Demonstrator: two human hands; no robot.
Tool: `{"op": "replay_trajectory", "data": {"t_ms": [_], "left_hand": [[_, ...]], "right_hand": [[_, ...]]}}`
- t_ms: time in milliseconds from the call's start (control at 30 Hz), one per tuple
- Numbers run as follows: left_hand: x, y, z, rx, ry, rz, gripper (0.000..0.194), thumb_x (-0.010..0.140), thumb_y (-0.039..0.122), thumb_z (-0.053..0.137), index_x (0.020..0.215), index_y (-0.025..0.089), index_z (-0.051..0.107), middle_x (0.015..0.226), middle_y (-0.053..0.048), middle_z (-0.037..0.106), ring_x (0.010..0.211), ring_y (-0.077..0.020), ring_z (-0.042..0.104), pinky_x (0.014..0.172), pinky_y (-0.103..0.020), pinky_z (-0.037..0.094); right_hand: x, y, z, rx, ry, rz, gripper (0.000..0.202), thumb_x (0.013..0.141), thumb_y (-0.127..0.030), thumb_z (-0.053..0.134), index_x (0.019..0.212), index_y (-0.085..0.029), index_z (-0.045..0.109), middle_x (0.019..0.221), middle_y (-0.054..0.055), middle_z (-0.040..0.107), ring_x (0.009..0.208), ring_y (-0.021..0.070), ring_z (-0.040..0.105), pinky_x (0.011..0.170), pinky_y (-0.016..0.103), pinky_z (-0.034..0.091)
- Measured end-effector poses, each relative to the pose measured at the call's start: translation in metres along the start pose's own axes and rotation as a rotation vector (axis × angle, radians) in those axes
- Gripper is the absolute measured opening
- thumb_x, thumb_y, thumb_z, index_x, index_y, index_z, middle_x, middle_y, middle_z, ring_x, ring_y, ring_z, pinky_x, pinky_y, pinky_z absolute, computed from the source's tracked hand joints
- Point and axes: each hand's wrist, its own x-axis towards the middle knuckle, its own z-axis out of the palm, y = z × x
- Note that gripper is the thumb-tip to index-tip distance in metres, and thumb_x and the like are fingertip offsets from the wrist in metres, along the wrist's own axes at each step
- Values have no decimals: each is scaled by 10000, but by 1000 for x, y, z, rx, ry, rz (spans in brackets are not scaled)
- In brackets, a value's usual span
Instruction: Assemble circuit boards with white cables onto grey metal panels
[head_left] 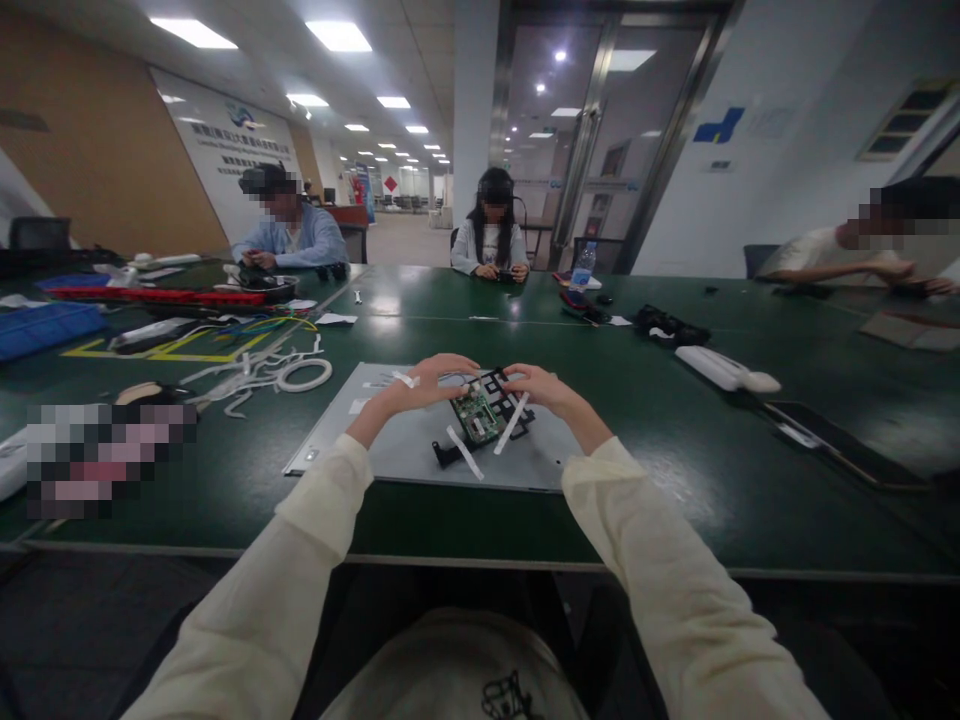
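Observation:
A green circuit board is set in a black plastic frame, tilted over a light grey panel. My left hand is curled at the board's far left edge, its fingers bent over the top and its thumb side against the board. On the other side my right hand pinches the frame's upper right part between thumb and fingers. White tape strips stick out across the frame's near side. Thin wires run under my left fingers, partly hidden.
Left of the panel lie a tape roll, loose white strips and a blue bin. A white device and a dark phone-like slab lie to the right. A bottle stands at the back. Several people sit around the table.

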Motion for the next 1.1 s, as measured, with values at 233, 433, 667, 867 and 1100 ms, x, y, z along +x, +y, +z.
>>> {"op": "replay_trajectory", "data": {"t_ms": [233, 433, 667, 867, 1100], "left_hand": [[-17, -22, 13, 79, 451, -385, 279, 867, 350, 409, 960, 188, 616, 962, -34, 666, 892, -164, 603, 847, -313, 464], [-20, -29, 42, 256, 323, -416, 311, 883, 359, 383, 1023, 173, 589, 963, -65, 646, 907, -193, 588, 848, -333, 448], [-15, 5, 58, 482, 127, -498, 386, 858, 438, 432, 1130, 189, 544, 1061, -93, 627, 1025, -258, 548, 888, -394, 394], [-13, 12, 56, 479, -23, -506, 341, 856, 393, 442, 1103, 187, 556, 1041, -95, 642, 1012, -256, 565, 864, -370, 401], [-4, 19, 46, 470, -144, -512, 339, 855, 316, 441, 1138, 153, 533, 1032, -106, 648, 961, -247, 597, 817, -330, 434]], "right_hand": [[-3, 3, -8, 181, 190, 34, 242, 637, -155, 626, 844, -171, 501, 622, -24, 585, 484, 62, 469, 484, 183, 387], [-16, 10, 2, 101, 226, 51, 414, 664, -202, 628, 1045, -162, 471, 726, 16, 627, 608, 108, 571, 529, 210, 430], [-40, 4, 23, -237, 32, 35, 404, 742, -258, 603, 1115, -132, 511, 715, 18, 657, 681, 144, 607, 520, 206, 406], [-47, 17, 28, -310, -57, -64, 276, 786, -325, 576, 978, -129, 550, 744, 36, 676, 660, 155, 614, 588, 238, 453], [-52, 22, 31, -518, -24, -107, 372, 787, -386, 559, 1053, -127, 543, 647, 7, 645, 599, 152, 592, 563, 232, 417]]}}
